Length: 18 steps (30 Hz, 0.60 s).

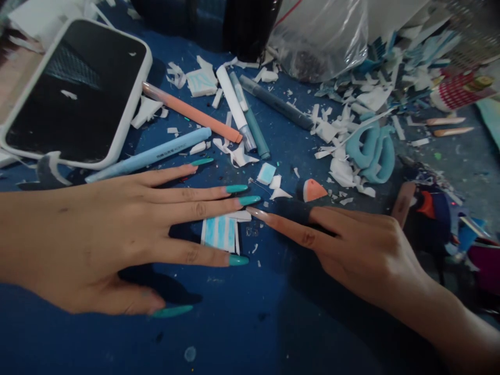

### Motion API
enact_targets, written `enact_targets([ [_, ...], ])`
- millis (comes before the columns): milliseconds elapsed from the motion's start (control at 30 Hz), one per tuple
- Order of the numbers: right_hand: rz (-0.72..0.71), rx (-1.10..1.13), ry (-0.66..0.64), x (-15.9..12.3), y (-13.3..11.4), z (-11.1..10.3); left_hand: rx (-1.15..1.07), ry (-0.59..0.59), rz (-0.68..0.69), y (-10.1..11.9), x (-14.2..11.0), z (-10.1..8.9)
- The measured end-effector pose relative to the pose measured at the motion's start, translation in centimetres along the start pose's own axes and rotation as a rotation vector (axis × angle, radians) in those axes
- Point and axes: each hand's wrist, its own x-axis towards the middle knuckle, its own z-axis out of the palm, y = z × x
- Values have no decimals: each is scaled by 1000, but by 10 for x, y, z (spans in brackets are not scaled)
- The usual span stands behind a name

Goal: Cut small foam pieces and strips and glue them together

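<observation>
My left hand point(148, 224) lies flat with its fingers spread and long teal nails. Under its fingers rests a small blue-and-white striped paper piece point(220, 234), partly covered. A white paper strip point(239, 215) shows just above it, near the middle fingertips. From the right, my right hand point(351, 239) stretches its index finger to that strip's end, the nail close to or touching it. The other right fingers are bent back, and the thumb is out of sight. Beyond the fingertips sits a small blue-topped paper bit point(266, 173).
A phone point(74, 88) in a white case lies at upper left. Markers, among them an orange one point(191, 112) and a light blue one point(152, 153), lie behind my hands. Blue-handled scissors point(371, 148) rest among paper scraps. A clear plastic bag point(320, 41) stands at the back.
</observation>
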Motion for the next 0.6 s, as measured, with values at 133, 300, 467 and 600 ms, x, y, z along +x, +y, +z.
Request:
enact_targets([
  [133,13,-27,-31,0,-1,-2,122,-1,18,1,-1,1],
  [300,2,-24,-13,2,0,-5,120,55,-64,9,-1,6],
  [467,-19,-34,-15,4,1,-7,78,49,-97,12,-1,8],
  [600,-29,-30,-18,6,3,-7,131,22,-81,8,-2,7],
])
